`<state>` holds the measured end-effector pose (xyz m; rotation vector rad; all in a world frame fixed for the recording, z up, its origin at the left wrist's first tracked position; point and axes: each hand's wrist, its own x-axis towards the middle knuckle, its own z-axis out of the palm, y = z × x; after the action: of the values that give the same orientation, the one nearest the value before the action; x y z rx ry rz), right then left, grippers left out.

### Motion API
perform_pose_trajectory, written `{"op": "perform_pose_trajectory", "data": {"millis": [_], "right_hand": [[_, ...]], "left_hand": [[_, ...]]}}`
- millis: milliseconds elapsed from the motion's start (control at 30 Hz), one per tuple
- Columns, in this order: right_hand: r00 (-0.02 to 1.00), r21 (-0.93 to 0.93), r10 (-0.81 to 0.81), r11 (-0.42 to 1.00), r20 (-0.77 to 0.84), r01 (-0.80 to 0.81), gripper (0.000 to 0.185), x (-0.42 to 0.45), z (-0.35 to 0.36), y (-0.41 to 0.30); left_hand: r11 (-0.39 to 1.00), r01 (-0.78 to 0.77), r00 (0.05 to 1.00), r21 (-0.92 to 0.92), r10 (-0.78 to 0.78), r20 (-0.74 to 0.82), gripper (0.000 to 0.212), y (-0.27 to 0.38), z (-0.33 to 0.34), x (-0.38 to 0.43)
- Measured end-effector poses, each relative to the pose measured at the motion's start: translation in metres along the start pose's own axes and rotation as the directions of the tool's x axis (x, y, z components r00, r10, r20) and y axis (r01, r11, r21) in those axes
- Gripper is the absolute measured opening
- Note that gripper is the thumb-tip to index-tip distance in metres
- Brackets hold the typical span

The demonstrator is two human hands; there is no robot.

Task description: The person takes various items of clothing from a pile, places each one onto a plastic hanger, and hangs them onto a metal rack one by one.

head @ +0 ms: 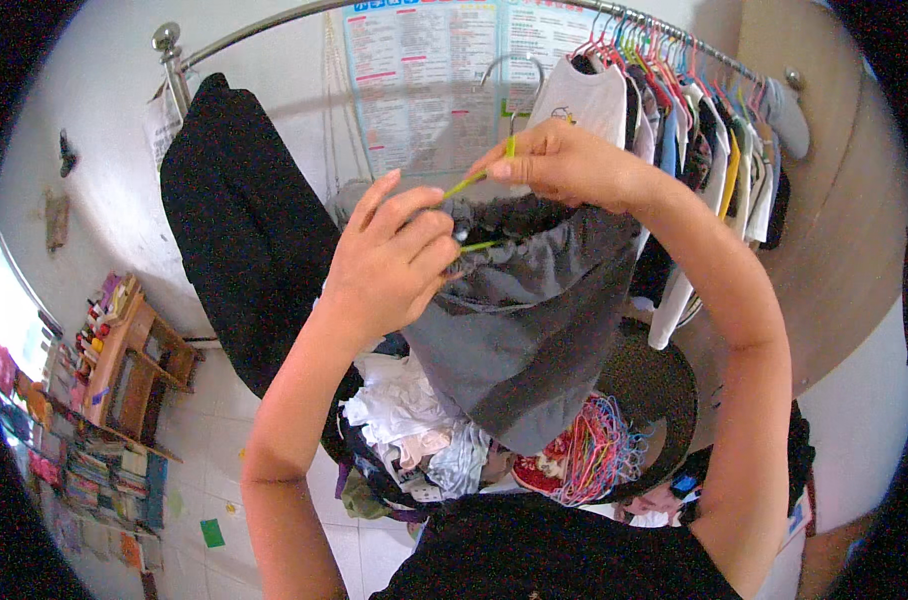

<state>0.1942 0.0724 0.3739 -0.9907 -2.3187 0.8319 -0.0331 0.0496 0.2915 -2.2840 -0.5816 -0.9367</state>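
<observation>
A yellow-green clothes hanger (465, 182) with a metal hook is held up in front of me. My right hand (555, 166) pinches it near the base of the hook. My left hand (401, 251) is at its other side, fingers curled around the hanger and the gathered waistband of a grey garment (514, 352). The garment hangs down below both hands, its elastic waist opening facing up and part of the hanger inside it. The left fingertips are partly hidden behind the hand.
A metal clothes rail (259, 28) crosses above, with a black garment (236, 225) at left and several clothes on hangers (679, 97) at right. Below are piled white clothes (401, 405), a bundle of colourful hangers (604, 450) and a dark round basket (683, 397). A wooden shelf (123, 360) stands left.
</observation>
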Motion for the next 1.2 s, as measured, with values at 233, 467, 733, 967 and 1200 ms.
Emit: {"op": "perform_pose_trajectory", "data": {"millis": [233,467,733,967,1200], "right_hand": [[0.941,-0.175,-0.053,0.978,0.335,0.117,0.035,-0.016,0.025,0.074],[0.817,0.564,0.567,0.71,-0.102,-0.422,0.024,0.015,0.044,0.077],[0.785,0.775,0.505,0.629,-0.358,-0.051,0.024,0.039,0.086,0.08],[0.672,0.875,0.632,0.481,-0.386,0.051,0.014,0.062,0.122,0.095],[0.791,0.919,0.523,0.374,-0.318,0.123,0.013,0.053,0.114,0.086]], "left_hand": [[0.995,-0.067,0.985,-0.076,0.078,0.154,0.031,-0.027,0.019,-0.032],[0.981,-0.098,0.975,-0.169,0.128,0.181,0.03,0.034,0.045,-0.024],[0.957,0.102,0.971,-0.272,-0.036,0.237,0.027,0.092,0.049,-0.003],[0.994,0.085,0.965,-0.067,-0.066,0.252,0.011,0.122,0.086,-0.016],[0.965,0.251,0.965,-0.073,-0.243,0.094,0.017,0.12,0.083,-0.021]]}}
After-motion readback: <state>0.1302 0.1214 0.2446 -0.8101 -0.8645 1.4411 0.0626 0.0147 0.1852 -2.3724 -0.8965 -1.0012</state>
